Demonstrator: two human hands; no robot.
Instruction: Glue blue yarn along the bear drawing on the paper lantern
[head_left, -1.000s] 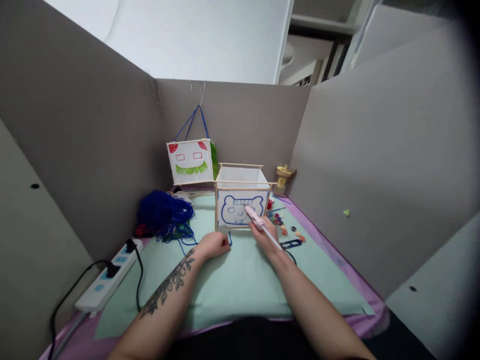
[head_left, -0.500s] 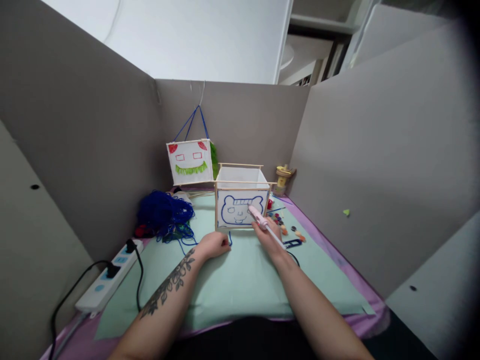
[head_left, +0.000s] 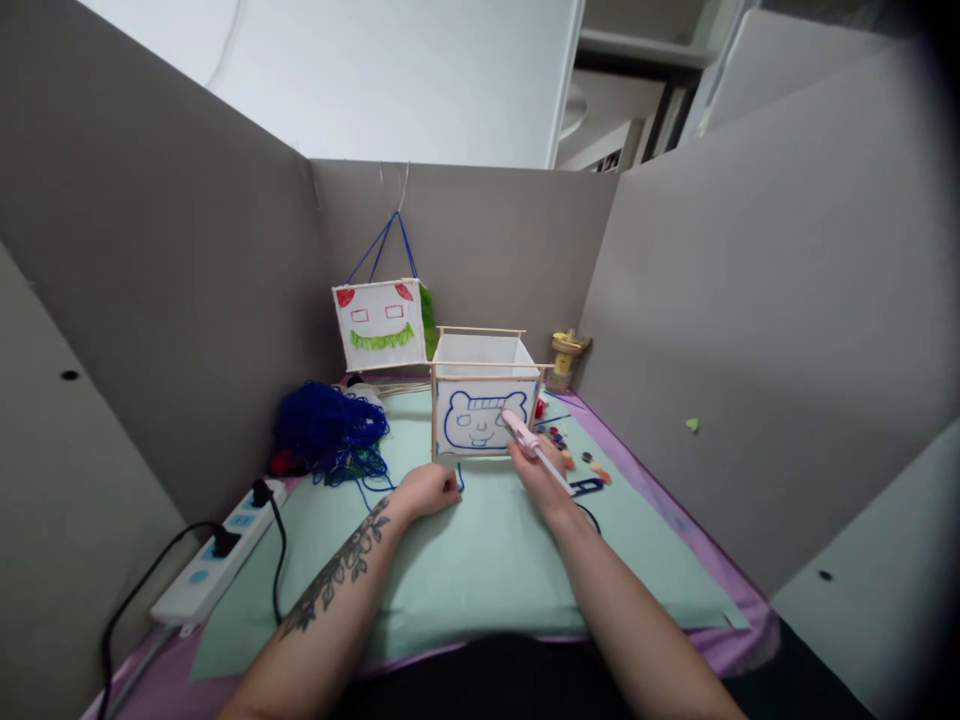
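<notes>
My right hand (head_left: 538,470) grips a pale pink glue gun (head_left: 525,437) with a long white glue stick (head_left: 553,473) out of its back. Its nozzle is at the eye on the right of a blue-outlined bear face drawn on a white box lantern (head_left: 450,440) framed with thin wooden sticks. Whether the nozzle touches the panel I cannot tell. My left hand (head_left: 426,490) rests curled on the table in front of the lantern, its palm hidden. A blue string (head_left: 461,480) lies beside its fingertips.
A finished-looking lantern (head_left: 382,325) with a red and green face hangs at the back left. A heap of blue yarn (head_left: 326,425) and a power strip (head_left: 217,555) lie left. To the right are a dark blue cutter (head_left: 586,487), small coloured pieces (head_left: 596,468) and a yellow object (head_left: 564,355).
The glue gun's nozzle has shifted slightly to the right on the lantern's front, and my right hand with it. My left hand has stayed put.
</notes>
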